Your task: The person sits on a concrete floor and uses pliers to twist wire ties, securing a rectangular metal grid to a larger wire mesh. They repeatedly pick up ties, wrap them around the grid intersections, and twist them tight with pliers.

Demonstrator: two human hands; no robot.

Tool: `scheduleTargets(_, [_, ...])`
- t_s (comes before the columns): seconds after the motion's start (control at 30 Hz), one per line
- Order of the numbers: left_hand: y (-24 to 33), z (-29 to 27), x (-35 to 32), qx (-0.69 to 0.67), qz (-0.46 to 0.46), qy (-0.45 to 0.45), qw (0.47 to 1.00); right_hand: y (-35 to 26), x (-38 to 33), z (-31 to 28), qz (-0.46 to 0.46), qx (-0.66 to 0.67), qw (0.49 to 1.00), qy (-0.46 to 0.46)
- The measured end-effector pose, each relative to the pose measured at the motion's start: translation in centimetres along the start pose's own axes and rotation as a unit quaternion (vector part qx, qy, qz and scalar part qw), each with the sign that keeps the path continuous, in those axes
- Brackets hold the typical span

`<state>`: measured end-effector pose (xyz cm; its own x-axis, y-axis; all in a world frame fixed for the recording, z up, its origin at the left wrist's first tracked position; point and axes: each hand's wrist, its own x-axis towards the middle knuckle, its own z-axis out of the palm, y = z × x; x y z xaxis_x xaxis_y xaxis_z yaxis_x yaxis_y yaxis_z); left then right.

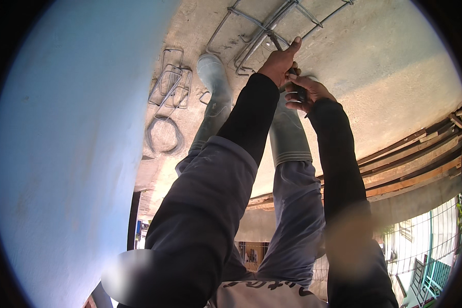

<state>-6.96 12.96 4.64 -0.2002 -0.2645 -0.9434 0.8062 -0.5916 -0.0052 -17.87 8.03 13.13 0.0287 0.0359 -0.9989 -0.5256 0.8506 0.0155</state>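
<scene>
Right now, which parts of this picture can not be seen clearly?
Head view only:
- The dark tool in the right hand: its fingers cover most of it, so its kind is unclear.
- The rebar frame: cut off by the top edge.
- The left hand: the spot it touches on the frame is too small to read.
- The wire coil: too small for detail.

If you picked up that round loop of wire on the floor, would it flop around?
Probably it would sag and wobble: the wire coil looks thin and loosely looped. It seems light, with mostly open space inside. It lies flat on the concrete floor, so it likely would not roll unless stood on edge.
</scene>
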Motion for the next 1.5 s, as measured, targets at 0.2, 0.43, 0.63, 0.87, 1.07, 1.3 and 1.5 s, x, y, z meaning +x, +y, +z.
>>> scheduleTargets(0.2, [1.6,0.1,-3.9,0.050,-0.028,0.032,0.998,1.5,1.5,-2.2,0.054,0.209,0.949,-0.230])
scheduleTargets(0.43, [0.9,-1.6,-6.7,0.056,0.229,0.122,0.964,4.2,-3.4,-1.1,-0.002,0.107,0.980,-0.169])
scheduleTargets(0.63, [2.0,-0.7,-12.6,0.091,0.270,0.126,0.950,4.2,-10.7,0.3,-0.049,0.075,0.989,-0.122])
scheduleTargets(0.87, [4.2,2.2,-21.5,0.054,0.256,0.131,0.956,2.7,-19.8,0.8,-0.079,0.050,0.991,-0.092])
scheduleTargets(1.07, [6.8,3.5,-28.6,0.054,0.245,0.158,0.955,8.4,-21.0,-2.4,-0.268,0.122,0.939,-0.178])
scheduleTargets(1.3, [0.3,-4.7,-38.4,-0.040,0.209,0.291,0.933,11.7,-30.4,-6.8,-0.030,0.330,0.943,-0.016])
scheduleTargets(1.5, [-1.0,-5.9,-38.9,-0.091,0.214,0.237,0.943,25.0,-34.2,-16.3,0.047,0.403,0.906,0.120])
